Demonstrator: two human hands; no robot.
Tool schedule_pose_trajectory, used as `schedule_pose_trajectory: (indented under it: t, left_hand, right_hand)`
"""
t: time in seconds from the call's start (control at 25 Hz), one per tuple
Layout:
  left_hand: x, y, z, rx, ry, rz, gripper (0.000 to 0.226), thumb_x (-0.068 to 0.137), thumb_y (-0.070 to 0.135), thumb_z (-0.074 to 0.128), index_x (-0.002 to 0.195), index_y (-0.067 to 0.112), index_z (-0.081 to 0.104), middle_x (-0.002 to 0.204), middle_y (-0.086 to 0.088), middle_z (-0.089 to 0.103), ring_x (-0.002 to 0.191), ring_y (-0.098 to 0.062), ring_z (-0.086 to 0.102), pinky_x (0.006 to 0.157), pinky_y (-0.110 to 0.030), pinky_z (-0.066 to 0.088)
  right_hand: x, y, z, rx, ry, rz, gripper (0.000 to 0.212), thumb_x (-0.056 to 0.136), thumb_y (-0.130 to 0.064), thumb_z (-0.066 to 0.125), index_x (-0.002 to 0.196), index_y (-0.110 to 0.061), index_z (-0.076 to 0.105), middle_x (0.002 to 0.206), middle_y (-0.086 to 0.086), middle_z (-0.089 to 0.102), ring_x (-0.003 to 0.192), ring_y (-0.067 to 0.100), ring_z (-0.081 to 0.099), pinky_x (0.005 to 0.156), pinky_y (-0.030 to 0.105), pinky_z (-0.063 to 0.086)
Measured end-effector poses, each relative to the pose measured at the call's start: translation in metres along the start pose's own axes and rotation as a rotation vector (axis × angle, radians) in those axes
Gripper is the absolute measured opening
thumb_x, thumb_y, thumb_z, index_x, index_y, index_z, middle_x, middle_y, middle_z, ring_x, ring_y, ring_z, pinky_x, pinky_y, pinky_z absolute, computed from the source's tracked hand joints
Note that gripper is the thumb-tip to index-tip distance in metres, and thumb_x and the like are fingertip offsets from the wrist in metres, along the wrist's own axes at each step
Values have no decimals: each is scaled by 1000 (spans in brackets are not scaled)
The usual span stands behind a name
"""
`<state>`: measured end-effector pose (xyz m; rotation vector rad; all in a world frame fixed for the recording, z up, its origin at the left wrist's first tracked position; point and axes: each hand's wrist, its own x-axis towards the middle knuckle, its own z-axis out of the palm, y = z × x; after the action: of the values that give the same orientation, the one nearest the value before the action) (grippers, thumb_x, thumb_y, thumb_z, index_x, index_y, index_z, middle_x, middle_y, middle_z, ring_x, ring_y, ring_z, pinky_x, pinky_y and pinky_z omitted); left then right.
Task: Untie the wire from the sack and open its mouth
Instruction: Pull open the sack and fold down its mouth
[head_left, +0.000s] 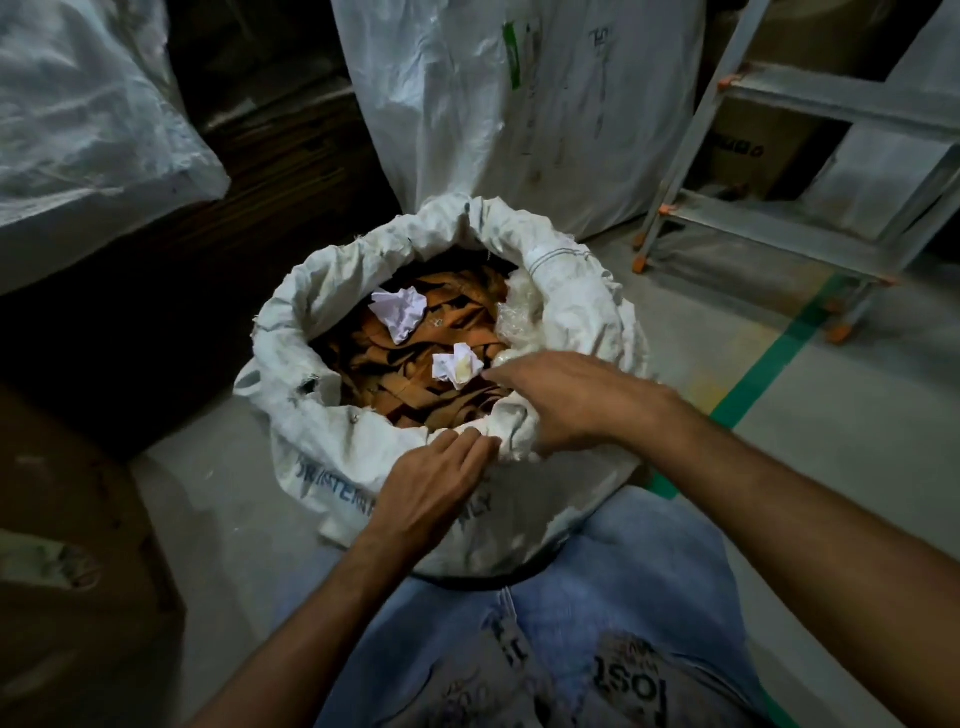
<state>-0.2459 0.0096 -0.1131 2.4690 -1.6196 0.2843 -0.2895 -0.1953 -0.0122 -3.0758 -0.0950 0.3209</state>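
A white woven sack (332, 291) stands on the floor in the middle of the head view, its mouth wide and its rim rolled outward. Inside lie brown leather scraps (395, 379), crumpled white paper (397, 310) and clear plastic (514, 322). My left hand (431, 493) rests on the near rim, fingers fairly straight on the fabric. My right hand (561, 400) grips the rolled rim just to the right, fingers curled over its edge. No wire is visible.
Two large white sacks (519, 104) (78, 119) stand behind and at the far left. An aluminium stepladder (779, 208) is at the right. Green floor tape (769, 358) runs diagonally. A brown cardboard box (78, 545) is at the lower left. My jeans-clad legs (597, 597) sit below the sack.
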Motion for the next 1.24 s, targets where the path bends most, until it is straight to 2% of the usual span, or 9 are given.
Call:
schedule_pose_trajectory:
  t: [0.16, 0.28, 0.4, 0.6, 0.72, 0.88, 1.0, 1.12, 1.24]
  left_hand:
    - [5, -49, -46, -591, -261, -175, 59, 75, 55, 82, 123, 32, 57, 124, 16, 58, 103, -4, 61, 78, -31, 58]
    - [1, -95, -64, -239, -324, -123, 86, 68, 65, 80, 144, 40, 48, 146, 11, 52, 131, -15, 51, 103, -43, 46]
    - [-10, -92, -48, -70, -433, -107, 87, 69, 54, 83, 145, 38, 45, 134, 3, 63, 118, -24, 62, 90, -39, 50]
    - [-34, -64, -25, 98, -150, 43, 64, 65, 7, 77, 125, 16, 58, 93, -9, 69, 65, -31, 67, 44, -36, 49]
    - [-42, -61, -25, 20, -179, -30, 49, 75, 20, 72, 122, 23, 56, 103, -1, 67, 84, -26, 67, 54, -40, 54]
    - [-26, -78, -53, -312, -303, -310, 52, 82, 81, 52, 113, 40, 61, 104, 14, 60, 94, -9, 57, 74, -35, 53]
    - [-19, -98, -58, -40, -140, -438, 47, 85, 75, 52, 110, 36, 65, 111, 7, 59, 103, -18, 54, 79, -35, 45]
    - [-38, -99, -43, -75, -331, -402, 45, 87, 67, 59, 123, 39, 61, 130, 5, 57, 114, -21, 49, 84, -37, 43]
    - [-54, -110, -45, -168, -447, -295, 86, 77, 81, 54, 153, 45, 34, 159, 8, 34, 122, -20, 42, 94, -38, 47]
  right_hand:
    - [14, -4, 42, -237, 87, -1, 31, 83, -33, 74, 107, -18, 62, 94, 4, 71, 83, 29, 69, 59, 33, 39]
    - [-6, -18, 71, -271, 194, 36, 32, 75, -18, 83, 96, -17, 60, 82, 4, 66, 68, 26, 63, 49, 34, 42]
    - [-20, -26, 68, -229, 47, -72, 32, 80, -37, 71, 105, -19, 61, 93, 4, 65, 81, 26, 64, 59, 33, 41]
    - [22, -29, 17, 234, -133, -58, 79, 74, -71, 68, 138, -29, 51, 134, -1, 62, 118, 23, 61, 92, 40, 52]
    - [33, -44, 32, 138, -293, -143, 74, 72, -52, 81, 137, -28, 54, 127, -3, 66, 113, 22, 63, 83, 34, 49]
    - [10, -62, 72, -138, 115, -205, 28, 75, -24, 76, 97, -20, 59, 87, 1, 65, 77, 26, 63, 56, 33, 29]
    - [-9, -74, 110, -202, 210, -203, 44, 61, -8, 82, 93, -18, 54, 83, 3, 59, 68, 25, 57, 50, 34, 28]
    - [-3, -75, 99, -209, 210, -199, 47, 59, -15, 86, 98, -17, 59, 87, 3, 61, 74, 24, 59, 54, 33, 27]
    - [4, -75, 74, -165, 197, -169, 43, 81, -30, 71, 118, -16, 54, 104, 3, 61, 95, 25, 57, 69, 38, 36]
